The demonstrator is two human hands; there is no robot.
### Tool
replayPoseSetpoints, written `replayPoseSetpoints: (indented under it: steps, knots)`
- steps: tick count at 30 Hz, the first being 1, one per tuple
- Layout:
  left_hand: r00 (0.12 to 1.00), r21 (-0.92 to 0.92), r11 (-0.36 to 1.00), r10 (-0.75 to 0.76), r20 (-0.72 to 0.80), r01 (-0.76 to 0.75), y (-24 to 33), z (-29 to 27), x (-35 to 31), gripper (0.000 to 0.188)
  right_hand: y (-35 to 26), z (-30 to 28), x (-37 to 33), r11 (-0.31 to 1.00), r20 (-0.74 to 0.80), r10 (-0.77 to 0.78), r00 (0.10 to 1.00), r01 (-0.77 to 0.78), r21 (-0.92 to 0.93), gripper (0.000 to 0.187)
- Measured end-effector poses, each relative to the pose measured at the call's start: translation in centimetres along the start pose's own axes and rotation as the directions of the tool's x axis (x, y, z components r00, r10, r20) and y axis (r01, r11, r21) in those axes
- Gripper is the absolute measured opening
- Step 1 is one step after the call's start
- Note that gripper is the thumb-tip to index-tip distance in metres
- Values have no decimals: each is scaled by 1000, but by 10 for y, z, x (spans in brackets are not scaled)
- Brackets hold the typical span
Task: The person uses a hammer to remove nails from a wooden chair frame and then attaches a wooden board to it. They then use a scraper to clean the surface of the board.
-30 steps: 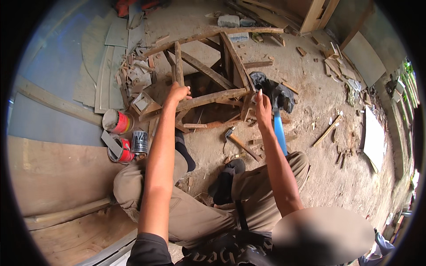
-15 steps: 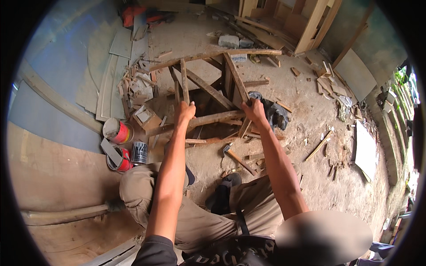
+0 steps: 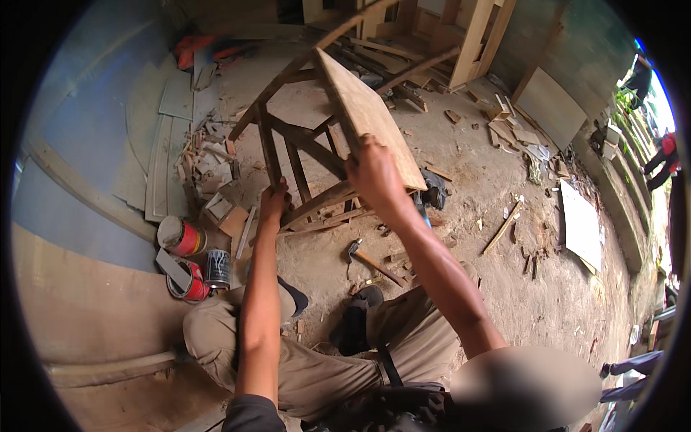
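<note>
A wooden frame [image 3: 306, 147] of dark slats, with a pale board [image 3: 374, 115] along one side, is tilted up off the floor in front of me. My left hand [image 3: 273, 201] is closed round one of its lower bars on the left. On the right, the fingers of my right hand [image 3: 374, 173] wrap over the frame's edge beside the board. A claw hammer [image 3: 378, 263] with a wooden handle lies on the ground between the frame and my shoe. Part of a black plastic bag [image 3: 435, 190] shows behind the board's lower corner.
Red paint tins [image 3: 181, 236] and a dark can [image 3: 217, 268] stand at the left near my knee. Wood offcuts [image 3: 209, 162] pile along the left wall. White sheet material [image 3: 580, 225] lies at the right. A wooden cabinet [image 3: 484, 39] stands at the back. Another person [image 3: 661, 160] is at the far right.
Both hands have turned and tipped the wooden frame up, so its pale board now faces right. My right hand has moved left and slightly nearer; my left hand has come lower and left.
</note>
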State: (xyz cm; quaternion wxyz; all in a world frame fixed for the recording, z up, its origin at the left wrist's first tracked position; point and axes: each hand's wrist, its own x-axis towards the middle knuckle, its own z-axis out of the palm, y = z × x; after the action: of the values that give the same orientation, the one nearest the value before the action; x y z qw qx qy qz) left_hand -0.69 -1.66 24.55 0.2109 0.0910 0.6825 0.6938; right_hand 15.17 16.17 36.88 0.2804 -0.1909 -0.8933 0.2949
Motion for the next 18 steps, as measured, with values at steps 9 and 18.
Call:
replayPoseSetpoints:
  steps: [9, 18]
  knots:
    - [995, -54, 998, -16, 98, 21, -34, -22, 37, 46, -46, 12, 16, 961, -13, -249, 968, 245, -130, 56]
    - [996, -115, 991, -64, 63, 71, -36, -16, 53, 41, 216, -16, 85, 794, 28, 574, 818, -548, -264, 90]
